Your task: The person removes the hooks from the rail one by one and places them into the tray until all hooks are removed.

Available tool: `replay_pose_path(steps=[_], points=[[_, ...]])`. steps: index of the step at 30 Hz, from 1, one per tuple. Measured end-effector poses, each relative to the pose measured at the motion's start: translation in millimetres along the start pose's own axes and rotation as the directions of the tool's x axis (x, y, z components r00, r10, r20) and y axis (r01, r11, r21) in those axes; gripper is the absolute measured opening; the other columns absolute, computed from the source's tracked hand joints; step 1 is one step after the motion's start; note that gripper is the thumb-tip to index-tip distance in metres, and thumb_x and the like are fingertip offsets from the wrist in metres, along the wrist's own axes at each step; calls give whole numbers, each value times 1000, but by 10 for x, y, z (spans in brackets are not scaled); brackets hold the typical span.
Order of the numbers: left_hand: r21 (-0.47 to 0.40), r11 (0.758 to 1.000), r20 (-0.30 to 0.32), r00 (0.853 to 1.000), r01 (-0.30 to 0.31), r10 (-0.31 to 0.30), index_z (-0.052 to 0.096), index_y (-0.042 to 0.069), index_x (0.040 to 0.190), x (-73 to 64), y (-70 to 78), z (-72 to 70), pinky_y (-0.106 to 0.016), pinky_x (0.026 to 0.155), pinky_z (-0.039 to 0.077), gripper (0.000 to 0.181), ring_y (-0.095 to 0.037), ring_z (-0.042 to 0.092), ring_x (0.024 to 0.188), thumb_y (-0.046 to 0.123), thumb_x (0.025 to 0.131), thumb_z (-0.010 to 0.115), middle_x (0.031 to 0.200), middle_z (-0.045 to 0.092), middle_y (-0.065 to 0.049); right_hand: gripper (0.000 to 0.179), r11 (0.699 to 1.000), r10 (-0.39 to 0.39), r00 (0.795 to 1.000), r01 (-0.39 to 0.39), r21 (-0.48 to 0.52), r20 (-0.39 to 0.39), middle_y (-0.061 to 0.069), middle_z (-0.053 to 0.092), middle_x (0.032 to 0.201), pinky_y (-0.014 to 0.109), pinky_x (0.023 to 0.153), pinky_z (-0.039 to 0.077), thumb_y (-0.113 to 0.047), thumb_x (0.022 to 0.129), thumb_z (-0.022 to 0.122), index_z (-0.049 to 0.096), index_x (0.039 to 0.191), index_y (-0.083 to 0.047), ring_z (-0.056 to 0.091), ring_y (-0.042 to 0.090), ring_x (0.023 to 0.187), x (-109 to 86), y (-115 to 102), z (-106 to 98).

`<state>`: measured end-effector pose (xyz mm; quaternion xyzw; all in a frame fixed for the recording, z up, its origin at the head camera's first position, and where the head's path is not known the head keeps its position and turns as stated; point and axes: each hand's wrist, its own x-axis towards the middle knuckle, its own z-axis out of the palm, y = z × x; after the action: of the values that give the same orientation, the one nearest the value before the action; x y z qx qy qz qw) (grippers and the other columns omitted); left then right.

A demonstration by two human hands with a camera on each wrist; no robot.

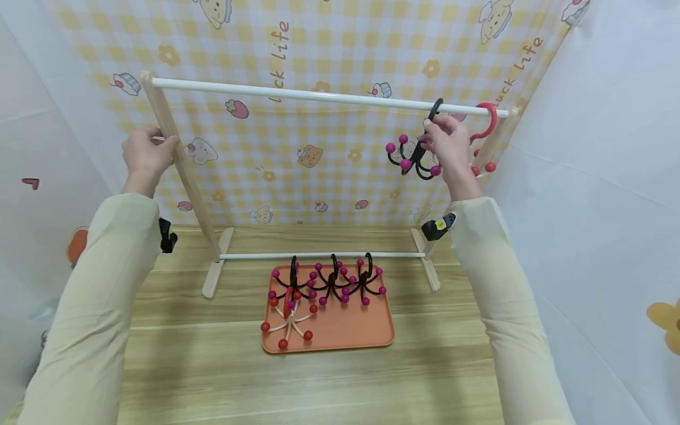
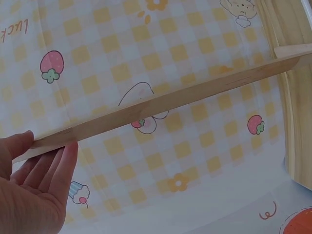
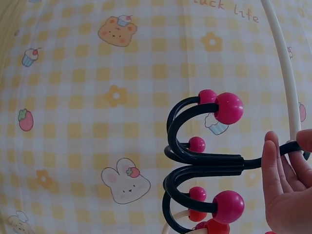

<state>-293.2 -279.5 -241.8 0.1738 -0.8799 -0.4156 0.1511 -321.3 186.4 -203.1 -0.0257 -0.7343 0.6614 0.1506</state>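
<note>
My right hand (image 1: 445, 141) pinches the neck of a black multi-hook hanger (image 1: 419, 152) with magenta ball tips. Its top hook loops over the white upper rail (image 1: 297, 94) near the right end. In the right wrist view, the black hanger (image 3: 209, 163) shows its curled arms, with the fingers on its stem. My left hand (image 1: 149, 154) holds the left wooden post (image 1: 183, 156) of the rack below its top, thumb on one side and fingers on the other, as the left wrist view shows. Right of my right hand, a red-hooked hanger (image 1: 491, 118) with red balls hangs on the rail, partly hidden.
An orange tray (image 1: 350, 327) on the wooden table holds several black hangers (image 1: 332, 283) along its back and a cream hanger with red balls (image 1: 289, 321) at front left. Behind it runs the rack's lower white bar (image 1: 319, 255). A checked cloth (image 1: 329, 130) hangs behind the rack.
</note>
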Motion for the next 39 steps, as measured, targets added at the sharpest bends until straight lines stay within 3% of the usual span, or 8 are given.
replay_pose_path(steps=[16,25,32,35,39], points=[[-3,1000,-5,1000,3,-3,42,3,130,1,28,4,-18,71,49,52,-15,54,83,34,89,43,123,48,-20,26,985,-65,997,56,165,48,10,59,102,26,81,47,-17,84,62,56,106,-5,59,21,86,-104,-161,-67],[-19,1000,-4,1000,-10,10,43,1,129,6,13,-5,-9,56,45,51,-1,49,64,33,89,44,122,48,-22,27,979,-117,986,95,183,116,12,61,99,27,78,48,-18,82,64,57,103,-4,60,21,82,-229,-243,-55],[-21,1000,-1,1000,-2,2,43,2,129,4,17,-11,-12,62,48,51,1,48,62,33,89,44,122,48,-21,26,985,-135,976,114,126,172,11,62,95,27,74,50,-20,82,64,58,101,-3,60,21,75,-387,-117,13],[-20,1000,2,1000,-3,3,43,2,129,4,18,-11,-11,60,47,51,0,47,62,34,89,44,121,48,-21,19,989,-111,976,89,118,189,8,63,90,25,70,50,-19,82,64,59,94,-4,59,18,69,-450,-24,48],[-17,1000,3,1000,-9,9,43,2,129,12,10,-11,-7,53,43,52,3,43,58,35,89,44,121,49,-22,11,984,-65,969,23,179,236,6,64,84,24,65,50,-14,83,63,58,87,-5,56,14,60,-536,124,101]])
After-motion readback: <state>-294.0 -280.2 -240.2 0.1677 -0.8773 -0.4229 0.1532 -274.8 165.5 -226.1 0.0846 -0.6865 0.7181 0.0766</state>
